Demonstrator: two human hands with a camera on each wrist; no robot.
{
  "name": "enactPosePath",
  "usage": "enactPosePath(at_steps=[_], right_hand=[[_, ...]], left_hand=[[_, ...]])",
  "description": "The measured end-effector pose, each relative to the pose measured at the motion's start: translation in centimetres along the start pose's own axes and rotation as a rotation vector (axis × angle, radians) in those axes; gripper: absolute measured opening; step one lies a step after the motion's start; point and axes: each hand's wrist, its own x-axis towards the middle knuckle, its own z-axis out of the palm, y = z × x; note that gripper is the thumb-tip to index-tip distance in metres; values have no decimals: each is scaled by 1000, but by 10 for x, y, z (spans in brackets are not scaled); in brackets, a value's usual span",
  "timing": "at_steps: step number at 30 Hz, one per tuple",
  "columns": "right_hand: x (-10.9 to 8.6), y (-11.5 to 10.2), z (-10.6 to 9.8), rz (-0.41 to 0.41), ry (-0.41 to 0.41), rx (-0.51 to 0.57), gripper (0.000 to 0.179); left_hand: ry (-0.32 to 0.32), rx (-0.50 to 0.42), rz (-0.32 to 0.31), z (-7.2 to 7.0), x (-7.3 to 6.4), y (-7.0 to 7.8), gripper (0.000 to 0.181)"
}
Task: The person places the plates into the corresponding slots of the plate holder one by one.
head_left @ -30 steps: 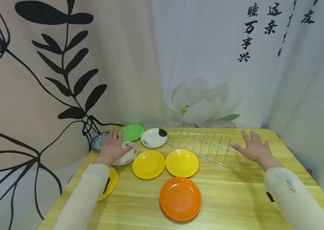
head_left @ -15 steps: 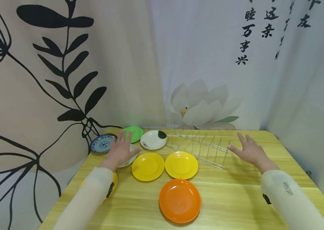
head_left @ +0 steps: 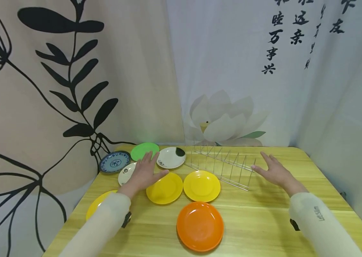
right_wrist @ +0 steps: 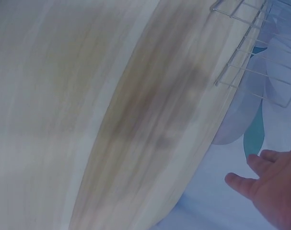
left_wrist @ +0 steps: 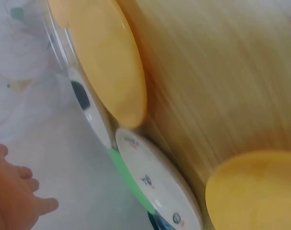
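Note:
My left hand, fingers spread and holding nothing, hovers over the plates at the left. In the head view it overlaps a white patterned plate and a yellow plate. My right hand hangs in the air just right of the wire dish rack, its fingers extended and nothing in them. Another yellow plate lies in front of the rack, with an orange plate nearer to me. In the left wrist view the white patterned plate shows beside a yellow plate.
At the back left lie a blue patterned plate, a green plate and a white plate with a dark patch. A third yellow plate is partly hidden by my left sleeve. Curtains hang behind the wooden table.
My left hand has moved right, from over the blue and white plates toward the middle yellow plate. My right hand has drifted slightly left. The plates and rack have stayed in place.

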Motion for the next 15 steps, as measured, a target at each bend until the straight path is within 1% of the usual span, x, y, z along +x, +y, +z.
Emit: enactPosePath(at_steps=[3, 6, 10, 15], right_hand=[[0, 0, 2, -9, 1, 22, 96], [1, 0, 4, -15, -4, 41, 95], [1, 0, 7, -29, -10, 61, 93], [0, 0, 9, -54, -4, 68, 90]], left_hand=[[-24, -65, -1, 2, -4, 7, 99], [-51, -145, -24, 4, -8, 15, 97], [-87, -275, -55, 5, -14, 25, 94], [-107, -436, -69, 6, -21, 36, 84]])
